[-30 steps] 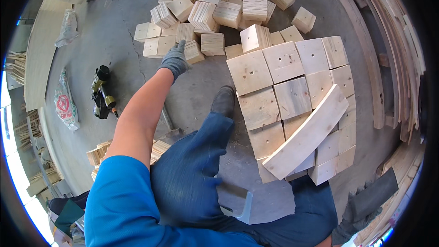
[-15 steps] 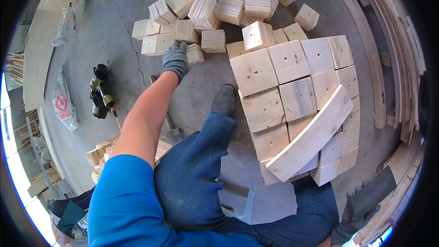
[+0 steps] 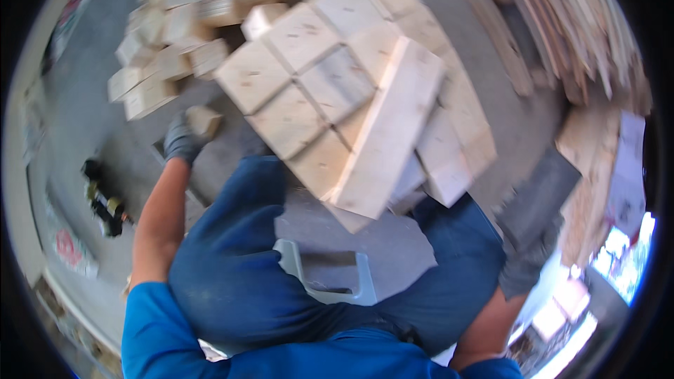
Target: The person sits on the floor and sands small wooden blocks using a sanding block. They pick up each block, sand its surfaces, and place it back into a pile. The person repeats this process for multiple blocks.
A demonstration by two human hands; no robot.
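Note:
My left hand [image 3: 182, 142], in a grey glove, is closed on a small wooden block [image 3: 203, 122], just below a heap of similar blocks [image 3: 184, 24]. Gripped in my gloved right hand [image 3: 526, 263], at the right beside my knee, is a dark grey rectangular piece [image 3: 544, 196]; its exact kind does not show. Between the hands stands a stack of pale square wooden blocks [image 3: 288, 119] set in rows. A short, thick wooden board [image 3: 393, 133] lies slantwise across the top of it. Motion blurs the picture.
A dark and olive tool [image 3: 102, 200] with a hose lies on the floor at left, near a printed white bag [image 3: 70, 245]. Long planks [image 3: 554, 21] are piled at far right. A pale blue plastic stool [image 3: 361, 277] shows between my legs.
My view has swung, shifting the scene. My left hand has drawn back from the heap with a block in it. The dark grey piece in my right hand has come further into view.

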